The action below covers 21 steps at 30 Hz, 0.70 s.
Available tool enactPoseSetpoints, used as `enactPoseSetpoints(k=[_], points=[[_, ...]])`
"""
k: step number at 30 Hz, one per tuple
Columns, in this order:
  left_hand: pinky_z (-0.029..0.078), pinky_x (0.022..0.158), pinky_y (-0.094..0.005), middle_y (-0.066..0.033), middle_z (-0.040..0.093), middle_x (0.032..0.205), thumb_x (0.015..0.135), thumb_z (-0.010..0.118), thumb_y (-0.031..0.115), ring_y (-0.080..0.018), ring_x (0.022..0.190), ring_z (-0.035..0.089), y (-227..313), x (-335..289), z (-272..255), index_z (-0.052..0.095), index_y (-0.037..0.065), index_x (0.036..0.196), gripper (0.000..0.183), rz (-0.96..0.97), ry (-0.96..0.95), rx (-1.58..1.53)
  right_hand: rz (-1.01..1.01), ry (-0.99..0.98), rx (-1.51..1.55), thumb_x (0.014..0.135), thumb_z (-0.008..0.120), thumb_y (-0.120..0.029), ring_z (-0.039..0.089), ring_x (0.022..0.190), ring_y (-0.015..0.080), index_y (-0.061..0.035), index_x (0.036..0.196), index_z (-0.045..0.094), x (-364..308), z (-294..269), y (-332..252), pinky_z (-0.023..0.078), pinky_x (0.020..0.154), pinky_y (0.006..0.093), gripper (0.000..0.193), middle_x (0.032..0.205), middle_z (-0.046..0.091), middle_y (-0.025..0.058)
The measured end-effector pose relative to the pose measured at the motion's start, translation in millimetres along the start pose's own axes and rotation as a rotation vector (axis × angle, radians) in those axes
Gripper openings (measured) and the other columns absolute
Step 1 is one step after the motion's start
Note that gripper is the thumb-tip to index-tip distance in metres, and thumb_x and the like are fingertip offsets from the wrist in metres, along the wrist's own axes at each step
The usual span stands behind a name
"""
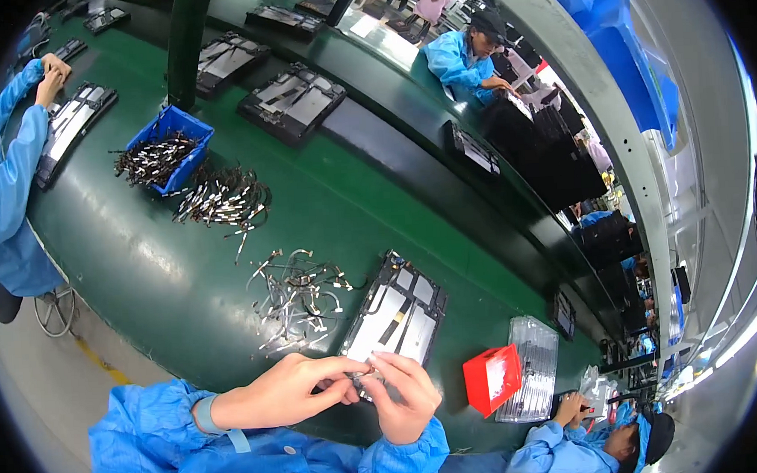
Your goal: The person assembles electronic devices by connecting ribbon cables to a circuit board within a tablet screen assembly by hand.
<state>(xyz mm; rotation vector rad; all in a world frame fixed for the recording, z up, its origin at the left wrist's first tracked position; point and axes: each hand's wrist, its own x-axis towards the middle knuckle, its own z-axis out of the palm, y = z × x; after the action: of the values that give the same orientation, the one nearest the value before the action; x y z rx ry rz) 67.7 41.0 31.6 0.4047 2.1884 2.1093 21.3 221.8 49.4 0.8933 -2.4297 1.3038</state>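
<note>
Just over the near edge of an opened tablet-like device (383, 330) with silver battery panels, my two hands meet. My left hand (293, 393), with a pale blue band at its wrist, pinches something tiny between thumb and forefinger. Opposite it, my right hand (406, 399) is also closed in a pinch at the same spot. What the fingertips hold is too small to make out. A loose tangle of short thin cables (300, 300) with silvery ends lies on the green table (184, 281), left of the device.
Farther left, a blue bin (195, 130) overflows with dark cables, and a cable heap (227, 197) lies beside it. To the right stand a red box (493, 381) and a clear plastic tray (532, 361). More opened devices (293, 102) sit farther back. Co-workers in blue flank the table.
</note>
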Motion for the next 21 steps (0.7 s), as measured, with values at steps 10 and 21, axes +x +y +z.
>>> enactPoseSetpoints(k=[10, 21], points=[[0.056, 0.076, -0.0325, -0.0094, 0.072, 0.088, 0.091, 0.053, 0.004, -0.0229, 0.082, 0.071, -6.0, 1.9, 2.1, 0.055, 0.005, 0.129, 0.039, -0.001, -0.136, -0.062, 0.651, 0.108, 1.099, 0.080, 0.067, 0.009, 0.063, 0.098, 0.0235, 0.0069, 0.097, 0.071, -19.1, -7.8, 24.4, 0.050, 0.089, 0.0326, 0.018, 0.099, 0.068, 0.0162], [0.056, 0.070, -0.0341, -0.0167, 0.071, 0.089, 0.092, 0.060, 0.011, -0.0286, 0.079, 0.071, 0.3, 0.5, 19.5, 0.062, -0.003, 0.111, 0.024, 0.066, 0.088, 0.070, 0.028, 0.048, -0.054, 0.067, 0.079, 0.003, 0.067, 0.086, 0.0254, -0.0016, 0.094, 0.075, -17.2, -3.1, -2.6, 0.055, 0.076, 0.0323, 0.027, 0.092, 0.070, 0.0113]])
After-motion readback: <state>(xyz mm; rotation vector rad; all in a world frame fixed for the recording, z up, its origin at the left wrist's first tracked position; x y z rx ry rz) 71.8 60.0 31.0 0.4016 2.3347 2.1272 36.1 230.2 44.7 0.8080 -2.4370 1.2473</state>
